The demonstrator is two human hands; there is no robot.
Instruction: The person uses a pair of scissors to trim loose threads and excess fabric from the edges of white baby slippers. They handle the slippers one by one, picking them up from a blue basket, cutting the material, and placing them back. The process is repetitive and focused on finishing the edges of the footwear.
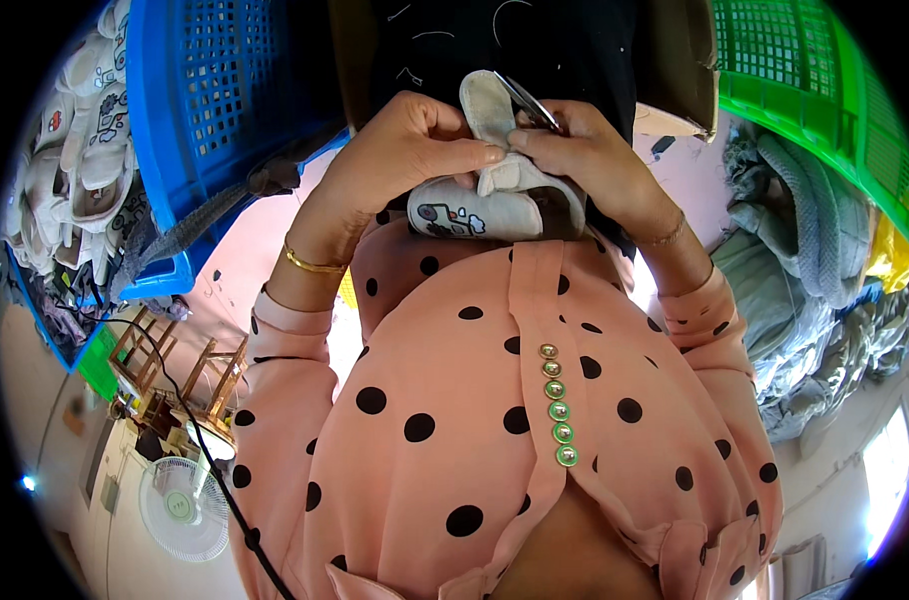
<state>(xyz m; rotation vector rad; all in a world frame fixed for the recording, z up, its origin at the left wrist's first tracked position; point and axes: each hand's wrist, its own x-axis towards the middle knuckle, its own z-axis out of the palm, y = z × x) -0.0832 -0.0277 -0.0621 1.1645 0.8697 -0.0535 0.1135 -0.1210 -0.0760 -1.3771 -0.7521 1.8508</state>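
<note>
A small off-white cloth shoe (455,212) with a printed vehicle picture on its side is held in front of my body. My left hand (420,145) is closed on it, thumb and fingers pinching the fabric near the middle. A rounded flap (487,105) of the same cloth sticks up beyond the fingers. My right hand (590,150) is closed too, its thumb against the shoe's cloth. In its grip are metal thread snips (525,100), the pointed blades angled up and left beside the flap. The snips' handle end is hidden in my palm.
A blue plastic crate (210,100) stands at the left, beside a heap of similar pale shoes (95,150). At the right are a green crate (810,90), a cardboard box (687,65) and piled grey cloth (805,230). A black cable (200,425) runs along the lower left.
</note>
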